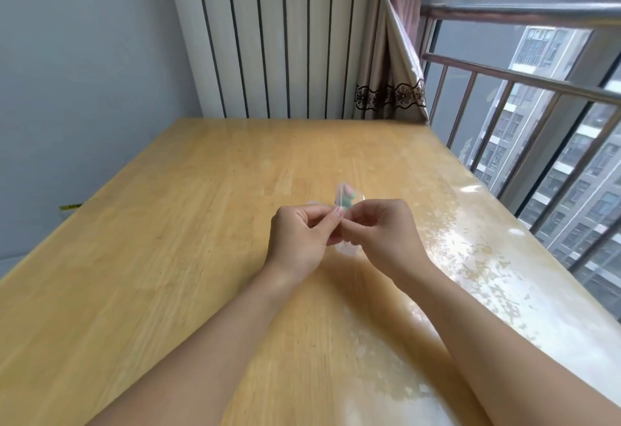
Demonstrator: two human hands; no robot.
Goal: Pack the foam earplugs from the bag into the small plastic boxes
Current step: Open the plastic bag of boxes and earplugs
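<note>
Our left hand [299, 234] and right hand [379, 231] both pinch the bag [346, 199] above the worktop [168, 257]; a hard pull may spill earplugs [347, 203].

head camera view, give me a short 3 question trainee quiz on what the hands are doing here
1. True or false: the small clear plastic bag lies flat on the pale wooden table, untouched.
2. Which hands pinch the bag? A) left only B) right only C) both
3. Fill in: the foam pieces seen through the bag look pink and ____.

Key:
1. False; the left hand and right hand hold it above the table.
2. C
3. green
</note>
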